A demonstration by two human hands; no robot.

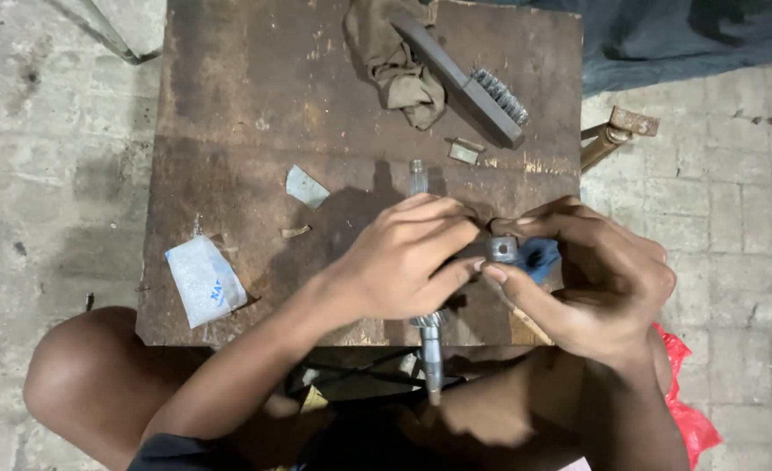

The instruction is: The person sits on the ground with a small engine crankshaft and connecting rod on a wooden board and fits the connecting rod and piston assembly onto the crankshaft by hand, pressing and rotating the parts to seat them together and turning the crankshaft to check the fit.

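Metal shaft [430, 349] gripped by left hand [403, 262]; right hand [595, 279] pinches small metal piece [502, 249], perhaps a nut.

My left hand [403, 262] curled, fingers bent and knuckles up, my right hand [591, 279] beside it, thumb and fingertips pinched, fingertips of both meeting, forearms reaching forward, bare knee at left

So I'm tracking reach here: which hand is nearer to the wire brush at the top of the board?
Right. The right hand sits below the wire brush, slightly to its right; the left hand lies below it too, further toward the left. Neither touches it.
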